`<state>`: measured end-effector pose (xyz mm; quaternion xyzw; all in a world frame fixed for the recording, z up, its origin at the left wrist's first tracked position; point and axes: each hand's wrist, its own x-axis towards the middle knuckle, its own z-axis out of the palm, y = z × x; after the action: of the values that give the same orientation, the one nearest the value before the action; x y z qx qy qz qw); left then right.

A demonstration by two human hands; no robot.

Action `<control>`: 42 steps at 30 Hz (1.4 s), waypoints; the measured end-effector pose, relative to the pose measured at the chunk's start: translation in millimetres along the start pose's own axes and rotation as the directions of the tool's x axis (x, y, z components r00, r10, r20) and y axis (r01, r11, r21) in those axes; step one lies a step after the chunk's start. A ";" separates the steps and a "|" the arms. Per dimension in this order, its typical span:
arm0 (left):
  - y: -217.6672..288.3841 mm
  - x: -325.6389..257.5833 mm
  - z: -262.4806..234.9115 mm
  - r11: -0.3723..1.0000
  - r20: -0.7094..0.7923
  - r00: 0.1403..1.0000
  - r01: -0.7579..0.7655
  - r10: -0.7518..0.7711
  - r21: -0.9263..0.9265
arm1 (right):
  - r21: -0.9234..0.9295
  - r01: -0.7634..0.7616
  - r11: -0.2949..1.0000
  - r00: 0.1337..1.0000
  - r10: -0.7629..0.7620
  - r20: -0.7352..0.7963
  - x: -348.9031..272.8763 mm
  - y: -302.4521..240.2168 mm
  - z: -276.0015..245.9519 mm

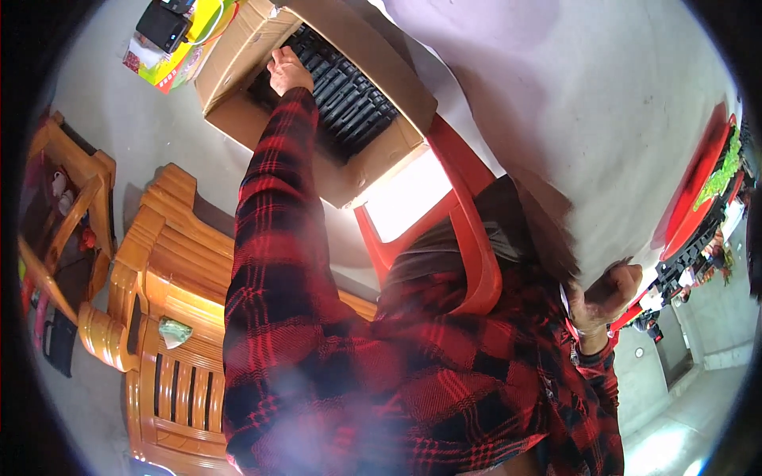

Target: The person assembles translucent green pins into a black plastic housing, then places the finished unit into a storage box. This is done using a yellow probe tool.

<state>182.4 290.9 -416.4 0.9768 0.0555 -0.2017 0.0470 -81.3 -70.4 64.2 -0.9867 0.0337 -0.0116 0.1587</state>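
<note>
My left hand [290,73] reaches into an open cardboard box [246,119], over its far left part. Its fingers are bent and closed; what they hold, if anything, is hidden. Rows of black ribbed plastic parts [349,91] lie packed in the box, just right of that hand. At the right, beside the edge of a pale covered table [603,159], my right hand [607,300] is curled with its fingers bent inward. Something dark shows by its fingers, too unclear to name.
A red plastic chair [476,254] stands below the box. A wooden armchair [178,262] is at the left. A black device [164,28] rests on a colourful carton [171,71]. On the table's right lie a red tray [694,194], green pieces [721,174] and black parts [694,238].
</note>
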 end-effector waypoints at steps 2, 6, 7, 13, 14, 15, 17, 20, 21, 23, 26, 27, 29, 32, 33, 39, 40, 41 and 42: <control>-1.0 -0.2 7.9 0.997 0.007 1.000 -0.023 0.024 -0.074 | -0.013 0.007 1.000 1.000 -0.007 0.003 1.5 -1.3 -0.7; -4.6 -7.4 8.3 0.987 -0.011 0.995 -0.105 0.104 -0.121 | -0.004 0.010 1.000 1.000 -0.010 0.000 1.6 -1.3 0.4; -5.1 -8.6 6.9 0.988 -0.015 0.995 -0.102 0.101 -0.117 | 0.005 0.022 1.000 1.000 -0.022 0.001 0.8 -0.4 0.7; 16.8 -44.5 9.0 0.988 -0.153 0.984 0.072 -0.092 -0.133 | 0.068 0.011 0.998 0.999 -0.007 -0.052 -5.7 2.0 9.9; 16.5 -56.2 13.1 0.979 -0.211 0.968 0.100 -0.138 -0.179 | 0.148 -0.019 0.989 0.997 0.029 -0.065 -5.0 1.4 12.2; 26.6 -74.7 12.9 0.944 -0.150 0.965 0.164 -0.213 -0.285 | 0.146 -0.017 0.989 0.997 0.028 -0.071 -2.5 0.1 15.4; 27.4 -115.0 23.8 0.928 -0.272 0.954 0.017 -0.127 -0.373 | 0.196 0.007 0.981 0.990 0.021 -0.138 6.0 -2.8 21.5; 19.7 -174.8 45.1 0.817 -0.354 0.934 -0.238 0.045 -0.526 | 0.145 0.013 0.989 0.988 0.010 -0.156 5.5 1.3 22.4; 19.6 -191.1 49.5 0.758 -0.335 0.938 -0.282 0.090 -0.587 | 0.115 0.006 0.993 0.991 0.010 -0.134 7.4 3.4 20.8; 36.3 -217.2 35.4 0.712 -0.209 0.962 -0.270 0.175 -0.648 | 0.087 0.008 0.996 0.979 0.010 -0.205 10.0 4.5 17.4; 16.8 -226.7 54.8 0.566 -0.125 0.974 -0.212 0.189 -0.797 | 0.040 0.051 0.998 0.983 -0.043 -0.179 20.6 -2.5 11.0; -14.2 -214.1 74.2 0.383 -0.006 0.992 -0.054 0.126 -0.922 | 0.067 0.080 0.995 0.983 -0.067 -0.173 25.3 -3.3 10.9; 10.4 -195.0 41.8 0.666 -0.037 0.937 -0.274 0.347 -0.694 | 0.035 0.104 0.994 0.975 -0.095 -0.203 23.1 12.5 12.8; 17.5 -160.6 -23.4 0.590 -0.088 0.993 -0.117 0.079 -0.799 | 0.062 0.159 0.985 0.947 -0.135 -0.292 15.6 31.7 29.0; 5.8 -151.1 -34.4 0.473 -0.332 0.942 -0.271 -0.049 -0.838 | 0.098 0.220 0.971 0.929 -0.178 -0.324 15.5 27.8 31.6; 94.2 -127.8 -212.5 0.187 -0.667 0.745 -0.660 0.030 -0.728 | 0.232 0.205 0.951 0.918 -0.105 -0.382 -9.8 63.7 43.2; 125.1 -152.6 -252.2 0.119 -0.673 0.738 -0.673 0.045 -0.730 | 0.413 0.175 0.894 0.928 -0.010 -0.372 -22.3 70.3 30.6; 147.3 -175.8 -280.6 0.062 -0.677 0.734 -0.679 0.045 -0.732 | 0.586 0.159 0.795 0.938 0.064 -0.341 -33.9 74.2 24.3; 158.3 -194.2 -293.3 -0.112 -0.696 0.710 -0.687 0.107 -0.718 | 0.559 0.164 0.813 0.895 0.116 -0.432 -46.2 81.4 20.7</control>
<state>139.4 150.3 -59.8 0.6450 -0.1258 0.1344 0.7417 -131.9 -137.8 18.5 -0.8611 0.0513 -0.2493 0.4401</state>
